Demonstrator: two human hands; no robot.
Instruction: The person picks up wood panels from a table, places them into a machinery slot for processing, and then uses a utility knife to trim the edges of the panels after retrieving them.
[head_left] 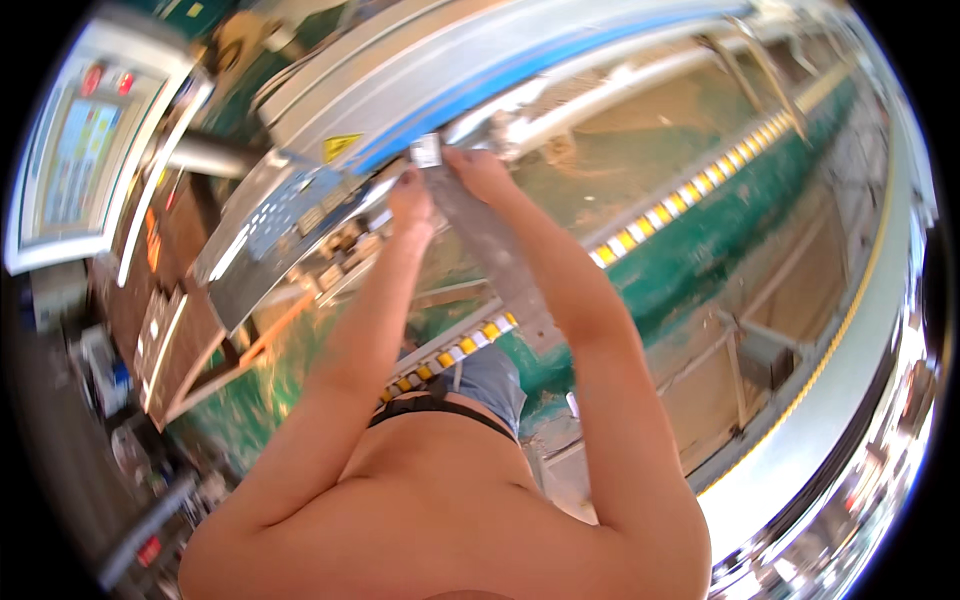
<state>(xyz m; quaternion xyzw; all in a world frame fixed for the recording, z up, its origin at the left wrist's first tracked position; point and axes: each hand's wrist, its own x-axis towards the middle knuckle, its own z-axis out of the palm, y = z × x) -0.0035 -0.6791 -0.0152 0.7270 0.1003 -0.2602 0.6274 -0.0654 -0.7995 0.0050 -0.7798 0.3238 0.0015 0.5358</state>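
Note:
A long, narrow grey board (490,235) slopes from the machine's edge back toward my body. A small white label (426,151) is stuck at its far end. My left hand (411,203) is closed at the board's left edge near the label, its fingers partly hidden. On the opposite edge, my right hand (482,175) grips the board a little higher up. Both arms are stretched forward. The board's near end lies over a gap between two stretches of roller rail, by my right forearm.
A long pale machine housing with a blue stripe (440,115) runs across the far side. Rails of yellow and white rollers (680,203) lie right and near my waist. A control panel with a screen (80,150) stands left. Wooden offcuts (345,245) sit beside a metal plate.

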